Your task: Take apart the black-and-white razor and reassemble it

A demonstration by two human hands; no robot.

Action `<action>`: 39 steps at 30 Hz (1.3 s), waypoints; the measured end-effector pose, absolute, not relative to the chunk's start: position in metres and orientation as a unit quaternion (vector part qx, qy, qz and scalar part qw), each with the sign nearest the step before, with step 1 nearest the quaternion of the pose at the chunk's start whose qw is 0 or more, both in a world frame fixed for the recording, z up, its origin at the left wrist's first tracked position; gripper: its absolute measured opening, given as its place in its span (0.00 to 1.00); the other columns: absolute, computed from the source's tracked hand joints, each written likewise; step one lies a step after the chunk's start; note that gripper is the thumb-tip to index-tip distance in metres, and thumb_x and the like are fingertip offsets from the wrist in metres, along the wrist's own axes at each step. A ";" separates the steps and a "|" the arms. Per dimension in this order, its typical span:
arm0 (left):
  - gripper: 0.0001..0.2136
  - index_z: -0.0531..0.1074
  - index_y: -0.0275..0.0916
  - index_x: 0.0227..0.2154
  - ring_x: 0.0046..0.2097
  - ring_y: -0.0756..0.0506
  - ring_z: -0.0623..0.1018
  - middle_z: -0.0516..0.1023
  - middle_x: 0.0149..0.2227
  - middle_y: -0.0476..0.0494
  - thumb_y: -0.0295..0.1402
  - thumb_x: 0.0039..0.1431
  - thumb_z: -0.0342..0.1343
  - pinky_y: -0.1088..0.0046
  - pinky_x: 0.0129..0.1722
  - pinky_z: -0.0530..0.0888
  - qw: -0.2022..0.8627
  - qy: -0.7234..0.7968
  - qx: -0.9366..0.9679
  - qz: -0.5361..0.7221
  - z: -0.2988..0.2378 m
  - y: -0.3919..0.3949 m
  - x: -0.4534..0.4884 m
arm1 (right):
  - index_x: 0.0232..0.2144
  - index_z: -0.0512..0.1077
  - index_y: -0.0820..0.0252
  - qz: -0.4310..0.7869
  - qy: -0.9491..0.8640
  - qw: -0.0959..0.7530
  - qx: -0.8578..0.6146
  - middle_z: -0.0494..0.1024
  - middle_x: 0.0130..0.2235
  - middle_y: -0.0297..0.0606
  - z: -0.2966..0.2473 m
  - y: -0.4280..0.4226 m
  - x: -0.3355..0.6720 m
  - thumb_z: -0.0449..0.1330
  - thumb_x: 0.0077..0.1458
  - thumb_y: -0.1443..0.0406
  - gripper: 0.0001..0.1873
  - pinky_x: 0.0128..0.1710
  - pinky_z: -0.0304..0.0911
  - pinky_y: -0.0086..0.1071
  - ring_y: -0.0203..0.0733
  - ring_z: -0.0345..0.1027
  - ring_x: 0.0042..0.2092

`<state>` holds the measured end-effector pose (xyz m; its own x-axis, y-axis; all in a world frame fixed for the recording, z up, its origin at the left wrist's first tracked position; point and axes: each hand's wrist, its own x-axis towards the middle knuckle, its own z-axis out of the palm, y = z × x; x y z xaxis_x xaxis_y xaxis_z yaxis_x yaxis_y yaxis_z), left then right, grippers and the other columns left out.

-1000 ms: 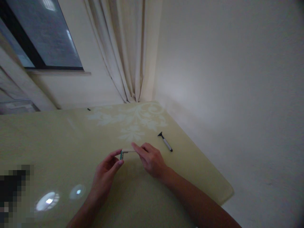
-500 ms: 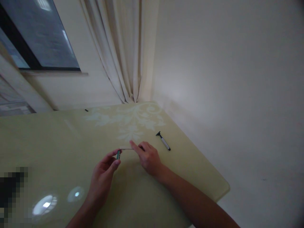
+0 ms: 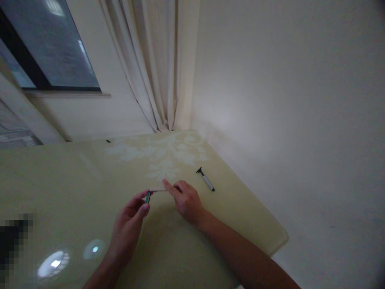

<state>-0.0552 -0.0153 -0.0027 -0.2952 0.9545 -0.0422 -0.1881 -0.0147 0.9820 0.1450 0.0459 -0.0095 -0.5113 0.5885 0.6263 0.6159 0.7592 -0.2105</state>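
Observation:
Between the thumb and fingertips of my left hand [image 3: 128, 221] is a small green and black piece that looks like a razor cartridge [image 3: 148, 197], held upright above the table. My right hand [image 3: 187, 202] grips a thin pale stick [image 3: 158, 190], its index finger stretched along it. The stick's far end meets the top of the cartridge, or lies just at it; I cannot tell which. Its near end is hidden in my right fingers. Beyond my right hand a razor [image 3: 206, 180] with a grey and black handle lies on the table.
The glossy greenish table [image 3: 240, 224] has a pale floral pattern near its far corner. A tiny dark piece [image 3: 108, 141] lies by the back edge. A wall [image 3: 270, 120] runs along the right side, and a curtain [image 3: 159, 72] hangs behind. A blurred-out dark object [image 3: 13, 237] is at left.
Both hands hold nearly the same pose, with the stick still at the cartridge. The whole view has shifted very slightly.

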 end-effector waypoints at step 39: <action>0.27 0.83 0.42 0.43 0.45 0.43 0.79 0.84 0.43 0.43 0.45 0.37 0.76 0.71 0.44 0.75 0.497 0.504 0.323 0.628 -0.002 -0.015 -0.052 | 0.73 0.54 0.53 -0.038 -0.899 0.332 -0.285 0.72 0.37 0.38 -0.006 0.043 0.144 0.47 0.72 0.70 0.30 0.37 0.65 0.30 0.40 0.66 0.38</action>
